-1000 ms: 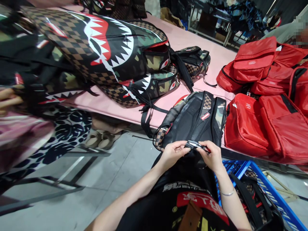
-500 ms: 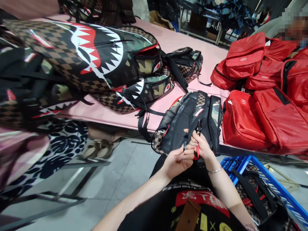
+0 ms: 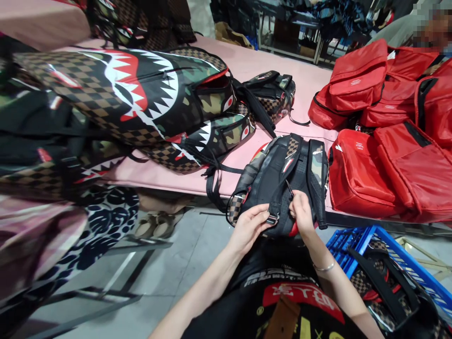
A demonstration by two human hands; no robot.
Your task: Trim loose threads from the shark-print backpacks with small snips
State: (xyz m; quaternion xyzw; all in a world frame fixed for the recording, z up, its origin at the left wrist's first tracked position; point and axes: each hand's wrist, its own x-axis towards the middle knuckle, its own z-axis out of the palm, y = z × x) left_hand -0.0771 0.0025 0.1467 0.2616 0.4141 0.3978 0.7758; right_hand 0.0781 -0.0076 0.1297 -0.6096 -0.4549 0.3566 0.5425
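Observation:
A black backpack (image 3: 263,186) with checkered and camouflage panels lies on the pink table edge in front of me, its padded shoulder straps facing up. My left hand (image 3: 250,227) pinches a strap buckle (image 3: 273,217) at the lower end of one shoulder strap. Closed around a thin, dark, pointed tool (image 3: 289,188), my right hand (image 3: 301,210) is just right of that buckle. The tool points up and left over the back panel; its grip is hidden in my fingers.
Large shark-mouth backpacks (image 3: 141,94) are piled on the left of the pink table (image 3: 169,180). Red bags (image 3: 367,174) are heaped at the right. A blue crate (image 3: 374,235) holding checkered bags stands below, at the lower right. Another person is partly visible at the upper right.
My hands were close together over the strap and have moved apart. The buckle now shows in my left hand, while my right hand has shifted right with the pointed tool.

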